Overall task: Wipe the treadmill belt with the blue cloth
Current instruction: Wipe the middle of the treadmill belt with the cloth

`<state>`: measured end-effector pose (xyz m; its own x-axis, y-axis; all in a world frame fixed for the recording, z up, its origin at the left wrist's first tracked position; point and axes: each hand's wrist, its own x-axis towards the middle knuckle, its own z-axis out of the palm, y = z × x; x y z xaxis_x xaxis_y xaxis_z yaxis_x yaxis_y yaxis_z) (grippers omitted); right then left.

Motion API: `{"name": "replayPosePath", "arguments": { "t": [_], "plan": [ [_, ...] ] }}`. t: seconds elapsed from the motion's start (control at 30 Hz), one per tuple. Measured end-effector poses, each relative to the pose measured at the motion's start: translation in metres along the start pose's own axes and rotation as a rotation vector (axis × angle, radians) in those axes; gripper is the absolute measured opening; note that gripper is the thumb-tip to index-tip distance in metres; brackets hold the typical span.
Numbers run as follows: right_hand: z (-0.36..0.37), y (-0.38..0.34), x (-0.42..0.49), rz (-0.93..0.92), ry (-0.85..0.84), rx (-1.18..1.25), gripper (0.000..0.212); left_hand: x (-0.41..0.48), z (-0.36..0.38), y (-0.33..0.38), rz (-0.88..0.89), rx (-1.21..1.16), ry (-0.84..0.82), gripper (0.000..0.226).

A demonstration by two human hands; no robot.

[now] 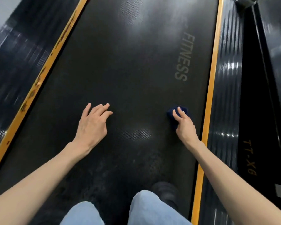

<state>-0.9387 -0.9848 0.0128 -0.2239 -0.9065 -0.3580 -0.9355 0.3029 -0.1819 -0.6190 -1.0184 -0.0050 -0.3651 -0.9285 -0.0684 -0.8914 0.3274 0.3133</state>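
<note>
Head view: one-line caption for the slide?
Right hand holds blue cloth on treadmill belt near the right yellow strip; left hand open over belt.

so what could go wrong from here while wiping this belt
1. The small dark blue cloth is bunched in the right hand, so each pass likely covers a narrow strip and patches of the black textured treadmill belt may be missed.
2. The left hand seems to rest on the belt and a dark shoe stands on it; both may re-mark wiped areas.
</note>
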Motion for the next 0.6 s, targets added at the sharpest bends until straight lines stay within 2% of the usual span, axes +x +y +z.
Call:
{"name": "replayPosePath", "arguments": {
  "t": [0.07, 0.17, 0.37, 0.5, 0.53, 0.6],
  "plan": [
    [-0.008, -0.006, 0.003, 0.046, -0.078, 0.004, 0.073, -0.011, -0.007, -0.005, -0.047, 0.033, -0.041, 0.053],
    [-0.004, -0.008, 0.001, 0.034, -0.074, 0.008, 0.074, -0.017, -0.016, -0.019, -0.142, 0.053, -0.062, 0.056],
    [0.042, 0.009, -0.004, -0.078, 0.304, 0.164, 0.066, 0.001, -0.012, -0.054, -0.031, 0.057, 0.013, 0.031],
    [0.063, -0.003, 0.0, -0.011, 0.549, 0.283, 0.056, -0.001, -0.001, -0.054, -0.038, 0.035, 0.067, 0.023],
    [0.067, -0.014, -0.001, -0.034, 0.572, 0.311, 0.055, -0.002, -0.001, -0.052, -0.06, 0.013, 0.061, 0.025],
    [0.082, -0.057, -0.014, -0.235, 0.502, 0.326, 0.057, -0.006, -0.003, -0.05, -0.112, -0.04, -0.002, 0.035]
  ]
}}
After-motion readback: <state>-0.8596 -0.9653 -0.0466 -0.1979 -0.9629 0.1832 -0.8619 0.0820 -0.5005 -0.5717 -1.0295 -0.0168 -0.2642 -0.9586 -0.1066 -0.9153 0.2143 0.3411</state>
